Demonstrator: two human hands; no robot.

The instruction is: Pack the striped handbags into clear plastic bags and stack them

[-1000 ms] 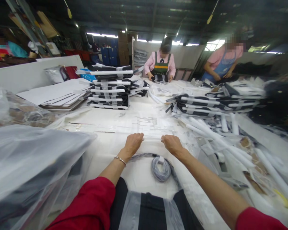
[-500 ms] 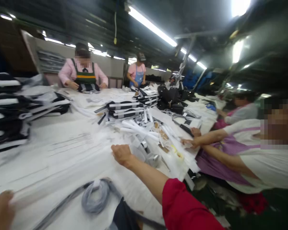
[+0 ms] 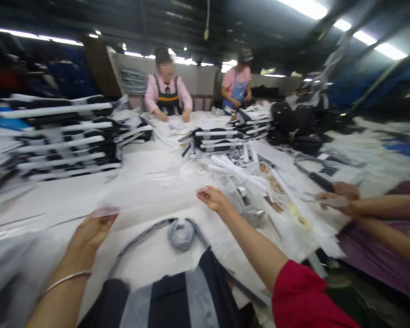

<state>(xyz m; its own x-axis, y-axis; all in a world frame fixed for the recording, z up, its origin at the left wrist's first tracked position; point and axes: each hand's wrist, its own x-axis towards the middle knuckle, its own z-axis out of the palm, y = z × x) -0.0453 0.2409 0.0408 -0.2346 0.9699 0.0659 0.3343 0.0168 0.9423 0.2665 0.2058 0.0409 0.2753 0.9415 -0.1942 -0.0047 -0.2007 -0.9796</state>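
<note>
A thin, see-through plastic sheet (image 3: 153,198) stretches between my hands above the white table. My left hand (image 3: 92,230), with a bangle on its wrist, pinches the sheet's near left end. At the other end, my right hand (image 3: 212,198) has its fingertips closed on the sheet's edge. Right in front of me lies a black bag (image 3: 167,296) with grey strips across it, cut off by the lower frame edge. Its long strap (image 3: 133,243) loops away from me, and a grey wrapped coil (image 3: 181,234) sits on that loop.
Stacks of black pieces with white rolls (image 3: 68,136) rise at the left. Paper tubes (image 3: 232,168) and scraps lie right of centre, near a black pile (image 3: 297,123). A co-worker's hands (image 3: 338,198) work at the right; two people (image 3: 169,93) stand across the table (image 3: 140,159).
My view has swung left and down, showing more of the black bag. My left hand has come in from the lower left corner, closer to my right hand, which still pinches the sheet.
</note>
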